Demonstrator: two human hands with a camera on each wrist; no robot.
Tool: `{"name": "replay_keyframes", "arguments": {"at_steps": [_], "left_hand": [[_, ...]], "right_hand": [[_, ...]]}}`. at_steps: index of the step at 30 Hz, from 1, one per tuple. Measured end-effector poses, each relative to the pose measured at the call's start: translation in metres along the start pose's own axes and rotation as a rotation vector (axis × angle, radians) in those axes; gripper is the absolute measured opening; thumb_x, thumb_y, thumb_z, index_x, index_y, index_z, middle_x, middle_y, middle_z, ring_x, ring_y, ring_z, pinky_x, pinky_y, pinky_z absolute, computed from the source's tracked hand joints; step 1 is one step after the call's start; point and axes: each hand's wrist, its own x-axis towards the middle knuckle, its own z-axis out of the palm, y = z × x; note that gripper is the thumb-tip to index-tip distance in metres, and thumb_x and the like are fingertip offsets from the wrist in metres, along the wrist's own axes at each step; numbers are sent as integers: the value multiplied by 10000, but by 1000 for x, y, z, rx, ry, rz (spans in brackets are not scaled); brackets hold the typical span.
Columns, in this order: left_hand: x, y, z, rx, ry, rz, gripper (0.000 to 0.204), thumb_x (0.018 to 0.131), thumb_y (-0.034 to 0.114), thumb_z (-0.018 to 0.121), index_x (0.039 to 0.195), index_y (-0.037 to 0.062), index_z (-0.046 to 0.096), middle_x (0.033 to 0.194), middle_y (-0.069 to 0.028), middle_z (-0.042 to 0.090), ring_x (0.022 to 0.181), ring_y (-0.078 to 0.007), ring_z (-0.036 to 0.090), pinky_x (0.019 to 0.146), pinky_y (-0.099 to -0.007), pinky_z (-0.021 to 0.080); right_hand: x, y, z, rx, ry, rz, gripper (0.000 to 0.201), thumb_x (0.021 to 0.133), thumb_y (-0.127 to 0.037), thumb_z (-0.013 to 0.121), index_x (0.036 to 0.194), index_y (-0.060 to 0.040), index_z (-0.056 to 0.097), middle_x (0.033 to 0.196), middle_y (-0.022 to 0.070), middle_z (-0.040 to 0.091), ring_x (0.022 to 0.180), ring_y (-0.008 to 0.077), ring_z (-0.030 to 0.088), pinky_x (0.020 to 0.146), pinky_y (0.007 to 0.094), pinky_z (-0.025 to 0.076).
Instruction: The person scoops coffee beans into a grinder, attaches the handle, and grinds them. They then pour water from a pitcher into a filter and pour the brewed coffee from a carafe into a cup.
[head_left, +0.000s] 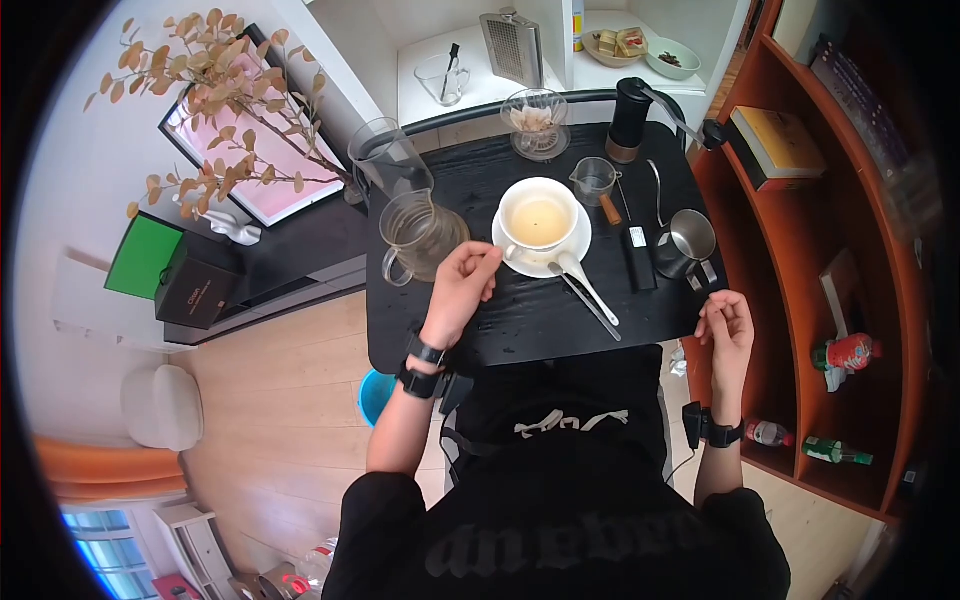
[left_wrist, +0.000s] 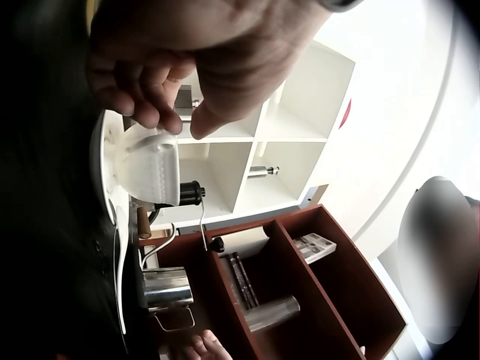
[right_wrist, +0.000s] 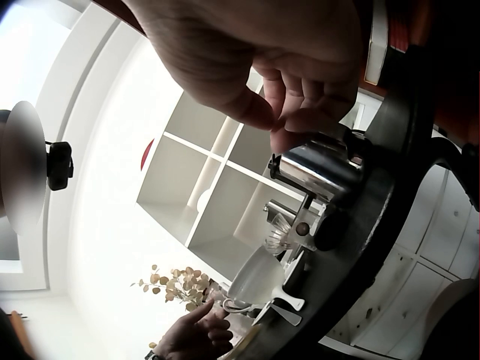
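Note:
A white cup (head_left: 541, 216) of pale yellow liquid stands on a white saucer (head_left: 573, 262). Against the saucer's near side lean a white spoon (head_left: 590, 290) and a slim metal utensil (head_left: 585, 303). My left hand (head_left: 465, 287) hovers loosely curled just left of the cup's handle; in the left wrist view, a small gap shows between thumb and index finger. Further left is a glass jug (head_left: 420, 235) with a handle. My right hand (head_left: 728, 325) hangs loosely curled and holds nothing at the table's right edge, nearest a steel gooseneck kettle (head_left: 685, 245).
Along the black table (head_left: 460, 335) stand a glass cylinder (head_left: 390, 160), a glass dripper (head_left: 537, 125) with a paper filter, a black hand grinder (head_left: 628, 120), a small glass pitcher (head_left: 593, 180) and a black oblong device (head_left: 638, 260). A brown shelf (head_left: 770, 270) flanks the right side.

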Motion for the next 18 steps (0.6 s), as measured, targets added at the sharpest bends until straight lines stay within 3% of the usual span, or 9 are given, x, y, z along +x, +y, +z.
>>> {"name": "replay_keyframes", "arguments": {"at_steps": [5,6,9,13,16,18], "left_hand": [[-48,2,-10,66,-68,68,84,984,114,602,1003,39,633,702,51,560,634,-21,509,581,-185,405],[-57,6,-12,92,-75,70,60,948,36,570,959,24,628,713,43,565,654,-23,517,598,-190,406],[-76,0,-32,145,-98,78,83,901,-6,548,904,18,627,719,38,578,662,-15,513,602,-189,396],[-95,-12,-46,201,67,147,43,827,-21,576,797,4,592,690,20,577,652,-14,507,595,-191,393],[-95,-5,-47,452,288,296,46,796,-23,589,758,-1,576,696,-21,590,636,-61,537,576,-219,412],[-85,3,-50,734,426,485,195,775,41,698,920,5,572,940,-112,621,838,-218,590,720,-339,473]], "right_hand": [[1,3,2,29,98,-15,215,939,25,513,1141,-42,549,915,5,537,662,58,519,552,181,390],[3,5,2,11,128,-24,233,935,31,510,1153,-43,545,921,4,532,666,58,516,554,181,390],[8,12,-1,-35,166,-56,248,962,3,515,1200,-60,542,933,-8,552,693,44,524,559,177,393],[13,15,0,-24,160,-54,263,960,7,512,1216,-51,530,969,4,572,692,48,526,564,171,386],[18,9,3,-64,116,-128,264,962,5,509,1221,-42,521,969,12,568,691,51,523,568,172,385],[19,9,3,-100,90,-203,266,962,4,507,1225,-36,515,971,19,567,689,53,520,566,173,384]]}}
